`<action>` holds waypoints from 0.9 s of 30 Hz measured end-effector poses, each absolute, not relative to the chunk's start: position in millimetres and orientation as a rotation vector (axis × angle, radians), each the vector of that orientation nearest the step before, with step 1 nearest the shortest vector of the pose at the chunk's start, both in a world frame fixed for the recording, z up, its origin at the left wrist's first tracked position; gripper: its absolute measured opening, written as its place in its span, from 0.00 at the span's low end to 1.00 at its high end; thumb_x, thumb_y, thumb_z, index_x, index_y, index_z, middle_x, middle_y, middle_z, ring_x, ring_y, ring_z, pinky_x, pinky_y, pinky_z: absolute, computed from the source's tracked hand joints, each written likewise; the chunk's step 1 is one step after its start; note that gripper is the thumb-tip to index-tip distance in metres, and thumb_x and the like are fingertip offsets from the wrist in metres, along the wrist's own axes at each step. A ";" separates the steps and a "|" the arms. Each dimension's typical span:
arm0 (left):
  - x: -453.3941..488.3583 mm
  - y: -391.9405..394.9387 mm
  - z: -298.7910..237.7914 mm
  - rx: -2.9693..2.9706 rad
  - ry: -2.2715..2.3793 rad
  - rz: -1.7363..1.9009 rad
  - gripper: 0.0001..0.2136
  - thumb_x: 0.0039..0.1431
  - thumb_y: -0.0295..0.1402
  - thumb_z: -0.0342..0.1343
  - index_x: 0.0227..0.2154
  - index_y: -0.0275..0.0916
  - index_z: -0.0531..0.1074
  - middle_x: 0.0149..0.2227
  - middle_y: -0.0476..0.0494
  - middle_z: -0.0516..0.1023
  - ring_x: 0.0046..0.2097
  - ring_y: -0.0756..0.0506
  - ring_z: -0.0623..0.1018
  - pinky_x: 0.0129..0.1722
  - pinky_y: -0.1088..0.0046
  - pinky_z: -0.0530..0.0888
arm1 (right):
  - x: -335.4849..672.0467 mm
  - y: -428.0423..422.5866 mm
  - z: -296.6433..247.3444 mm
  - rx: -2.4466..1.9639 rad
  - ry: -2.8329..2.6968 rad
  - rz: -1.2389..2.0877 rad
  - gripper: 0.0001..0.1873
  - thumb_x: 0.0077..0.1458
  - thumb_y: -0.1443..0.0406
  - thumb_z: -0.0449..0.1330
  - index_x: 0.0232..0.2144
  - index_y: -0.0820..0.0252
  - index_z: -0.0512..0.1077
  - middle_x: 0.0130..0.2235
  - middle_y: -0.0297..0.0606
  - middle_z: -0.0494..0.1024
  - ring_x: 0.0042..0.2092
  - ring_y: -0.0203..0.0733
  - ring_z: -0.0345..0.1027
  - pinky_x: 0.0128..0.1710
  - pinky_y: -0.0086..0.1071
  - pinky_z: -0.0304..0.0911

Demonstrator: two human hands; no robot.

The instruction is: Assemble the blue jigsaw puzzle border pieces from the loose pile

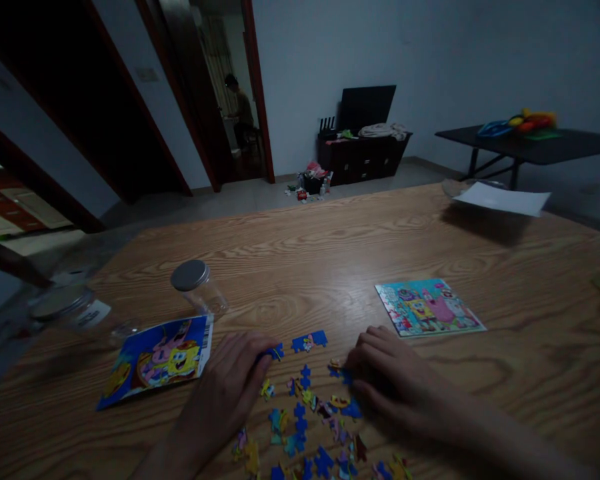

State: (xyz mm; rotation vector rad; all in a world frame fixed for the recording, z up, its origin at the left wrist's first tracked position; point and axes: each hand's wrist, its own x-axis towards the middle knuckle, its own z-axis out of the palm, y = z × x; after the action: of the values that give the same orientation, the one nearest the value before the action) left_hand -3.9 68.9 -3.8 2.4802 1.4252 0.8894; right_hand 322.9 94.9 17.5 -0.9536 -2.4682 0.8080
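Note:
My left hand [235, 370] has its thumb and fingers closed on a blue jigsaw puzzle piece [279, 351], partly hidden by the fingertips. Just right of that lies a short strip of joined blue pieces [310, 341] with a small figure on it. My right hand [387, 367] rests with curled fingers on the table, its thumb and index finger at a blue and yellow puzzle piece [336, 368]. Between and below both hands, many loose puzzle pieces [300, 420] in blue, yellow and pink are scattered, some overlapping.
On the wooden table [300, 267], a blue cartoon picture packet [163, 357] lies left and a cartoon picture card [430, 308] right. A clear jar [200, 287] with a grey lid and a larger lidded jar [73, 307] stand left. White paper [503, 199] sits at the far right.

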 end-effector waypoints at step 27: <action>-5.1 70.3 -4.6 2.554 1.360 0.855 0.09 0.74 0.32 0.51 0.50 0.46 0.74 0.43 0.46 0.83 0.45 0.40 0.84 0.47 0.60 0.81 | 353.2 98.1 30.1 -0.872 -2.526 1.033 0.14 0.55 0.71 0.65 0.43 0.55 0.73 0.44 0.39 0.75 0.46 0.46 0.69 0.46 0.40 0.67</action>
State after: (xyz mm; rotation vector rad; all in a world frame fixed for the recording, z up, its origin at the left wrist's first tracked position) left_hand -5.1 70.3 -4.6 2.5540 1.3601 0.8550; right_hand 353.2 98.1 30.1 -0.8722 -2.5256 1.0326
